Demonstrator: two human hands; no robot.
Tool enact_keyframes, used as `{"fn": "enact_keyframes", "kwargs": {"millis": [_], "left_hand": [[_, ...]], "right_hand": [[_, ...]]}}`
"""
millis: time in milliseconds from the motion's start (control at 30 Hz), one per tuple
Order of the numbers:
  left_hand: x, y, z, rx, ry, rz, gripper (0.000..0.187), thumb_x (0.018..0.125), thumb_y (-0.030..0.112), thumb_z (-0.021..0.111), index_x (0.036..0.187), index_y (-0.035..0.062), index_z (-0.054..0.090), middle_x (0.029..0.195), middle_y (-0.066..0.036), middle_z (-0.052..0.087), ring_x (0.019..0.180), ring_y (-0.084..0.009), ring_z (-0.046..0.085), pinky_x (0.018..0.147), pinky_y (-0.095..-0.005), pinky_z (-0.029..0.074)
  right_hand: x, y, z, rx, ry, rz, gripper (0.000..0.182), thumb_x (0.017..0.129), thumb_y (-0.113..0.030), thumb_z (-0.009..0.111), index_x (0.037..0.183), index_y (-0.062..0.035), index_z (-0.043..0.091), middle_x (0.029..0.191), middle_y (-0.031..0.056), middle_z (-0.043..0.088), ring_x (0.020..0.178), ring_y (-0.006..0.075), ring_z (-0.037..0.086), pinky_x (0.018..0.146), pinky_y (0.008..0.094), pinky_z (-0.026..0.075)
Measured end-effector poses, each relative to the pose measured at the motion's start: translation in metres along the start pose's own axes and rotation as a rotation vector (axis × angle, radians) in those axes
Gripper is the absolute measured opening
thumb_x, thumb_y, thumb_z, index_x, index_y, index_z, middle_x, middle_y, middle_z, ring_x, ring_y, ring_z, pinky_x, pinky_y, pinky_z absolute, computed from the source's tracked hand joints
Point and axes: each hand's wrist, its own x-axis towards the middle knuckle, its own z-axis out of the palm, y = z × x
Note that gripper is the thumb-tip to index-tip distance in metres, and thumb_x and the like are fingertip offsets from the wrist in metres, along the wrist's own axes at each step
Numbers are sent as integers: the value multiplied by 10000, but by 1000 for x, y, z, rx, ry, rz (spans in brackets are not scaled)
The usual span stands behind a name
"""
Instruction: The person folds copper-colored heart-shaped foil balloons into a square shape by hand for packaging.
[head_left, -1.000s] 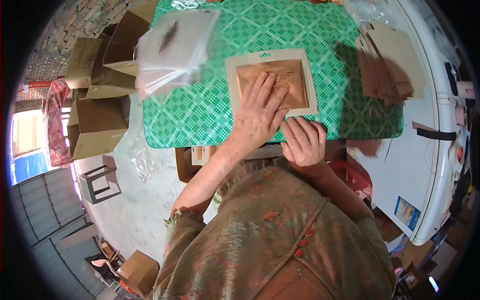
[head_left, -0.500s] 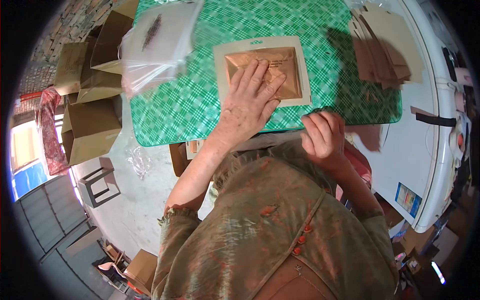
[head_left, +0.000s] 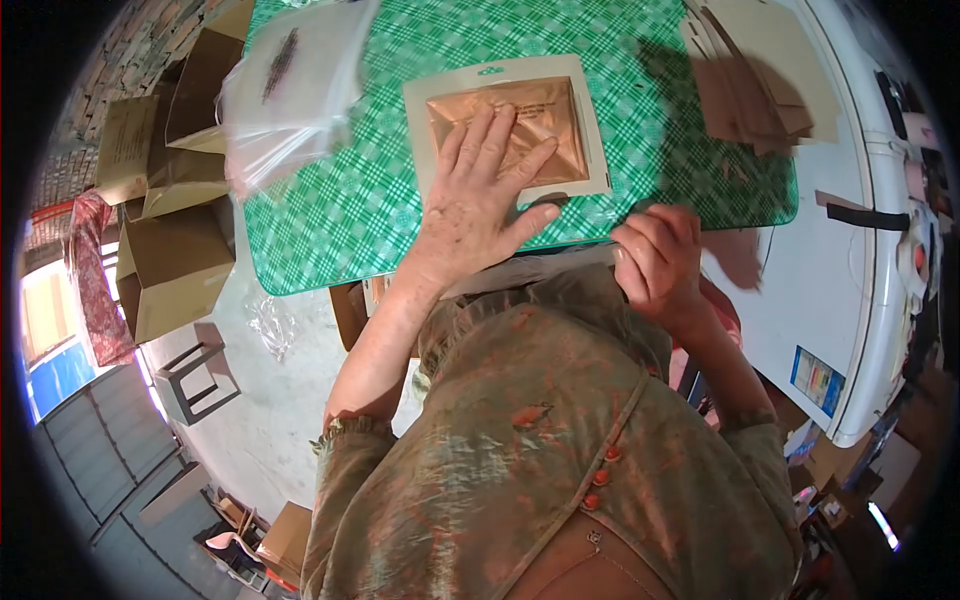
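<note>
My left hand lies flat, fingers spread, on a shiny copper-coloured packet. The packet sits on a beige backing card with a hanging slot at its far edge. At the table's near edge is my right hand, its fingers curled closed; what they hold, if anything, is hidden. Translucent plastic sheeting stretches along the table edge over my lap, close to the right hand.
A stack of clear plastic bags lies on the left of the green checked tablecloth. Beige cards are piled at the right. Open cardboard boxes stand left of the table; a white appliance stands right.
The view has shifted slightly, so the table and card appear a little further left and up. My left hand still rests on the packet, its thumb spread wider. My right hand stays closed by the edge.
</note>
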Motion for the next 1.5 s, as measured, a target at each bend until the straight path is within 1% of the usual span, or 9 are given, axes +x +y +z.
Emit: {"fn": "enact_keyframes", "kwargs": {"millis": [300, 500, 800, 1100, 1200, 1267, 1300, 1400, 1500], "left_hand": [[0, -3, 5, 37, -27, -10, 550, 1108, 541, 487, 1577, 267, 570, 1726, -217, 331, 1611, -401, 270, 1308, -552, 191], [0, -1, 7, 67, -30, -28, 512, 1121, 511, 483, 1571, 285, 575, 1726, -203, 338, 1614, -378, 272, 1313, -540, 186], [0, -3, 8, 81, -34, -32, 520, 1120, 531, 473, 1574, 298, 571, 1734, -192, 327, 1621, -369, 255, 1320, -532, 179], [0, -2, 4, 33, -125, -92, 582, 1139, 604, 317, 1608, 330, 525, 1775, -144, 255, 1656, -340, 155, 1347, -480, 85], [2, -2, -2, -59, -175, -110, 639, 1136, 632, 265, 1639, 302, 477, 1788, -147, 211, 1665, -334, 108, 1353, -467, 49], [6, -6, -8, -149, -227, -114, 691, 1131, 650, 229, 1675, 262, 406, 1795, -149, 178, 1671, -324, 69, 1354, -461, 26], [7, -9, -11, -193, -250, -117, 719, 1129, 659, 211, 1692, 242, 371, 1799, -150, 161, 1674, -319, 49, 1355, -458, 15], [12, -18, -15, -318, -334, -143, 789, 1122, 679, 184, 1723, 175, 263, 1808, -144, 113, 1676, -304, 1, 1356, -454, -10], [15, -18, -24, -378, -372, -156, 778, 1140, 608, 190, 1723, 94, 212, 1794, -196, 123, 1671, -344, -2, 1352, -463, -1]], "right_hand": [[1, -5, -2, 102, 8, 25, 331, 846, -68, 733, 1169, -62, 660, 1133, 99, 643, 1041, 330, 618, 916, 507, 473], [27, 9, -4, 149, -51, 131, 230, 865, 3, 726, 1077, -48, 652, 955, 103, 610, 915, 313, 618, 794, 433, 519], [49, 14, 0, -65, -196, -87, 150, 756, -1, 702, 848, -42, 591, 858, 80, 513, 874, 275, 571, 760, 394, 530], [39, -21, -13, 197, -279, -84, 188, 652, -54, 703, 754, -57, 545, 818, 86, 482, 780, 293, 545, 734, 424, 507], [37, -46, -16, 330, -264, -189, 192, 659, -45, 714, 750, -48, 545, 965, 119, 592, 956, 326, 611, 842, 453, 521], [53, -64, -19, 488, -191, -151, 200, 677, -26, 737, 772, -33, 562, 1220, 175, 642, 1257, 376, 591, 1007, 502, 495], [55, -69, -19, 641, -263, -92, 199, 687, -4, 757, 771, -34, 579, 1415, 192, 600, 1467, 386, 469, 1130, 522, 435], [60, -82, -2, 1064, -310, -173, 228, 752, 82, 686, 887, -46, 555, 1327, 132, 639, 1385, 396, 554, 1198, 516, 427], [57, -100, -13, 1736, -517, 172, 153, 908, 80, 559, 980, -48, 518, 1117, 93, 638, 1170, 283, 640, 1186, 495, 467]]}}
